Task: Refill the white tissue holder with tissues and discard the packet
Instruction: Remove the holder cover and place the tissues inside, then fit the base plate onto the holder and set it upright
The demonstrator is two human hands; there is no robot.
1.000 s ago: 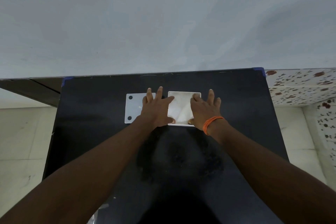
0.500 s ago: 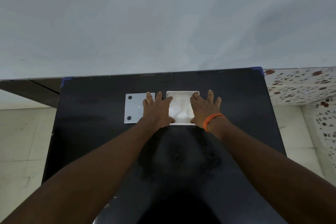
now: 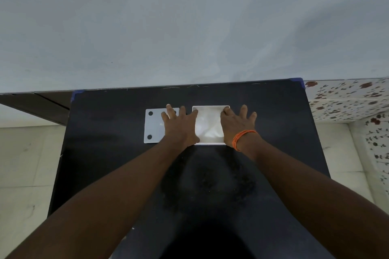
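Note:
The white tissue holder [image 3: 210, 107] is a square open box on the black table [image 3: 284, 136], with white tissues [image 3: 208, 127] lying inside it. My left hand [image 3: 181, 126] lies flat against its left side, fingers spread, partly over the flat white lid [image 3: 153, 127]. That lid has black dots at its corners and lies just left of the holder. My right hand [image 3: 235, 124], with an orange band at the wrist, rests flat over the holder's right side, its index finger at the far right corner. No packet is in view.
The table's far edge meets a pale grey wall [image 3: 189, 27]. Floral tiles [image 3: 347, 101] show at the right and light floor tiles [image 3: 25, 164] at the left. Both my forearms cross the near half of the table.
Almost nothing: both hands stay flat at the holder's sides. My right fingers have spread a little wider and reach the holder's far right corner.

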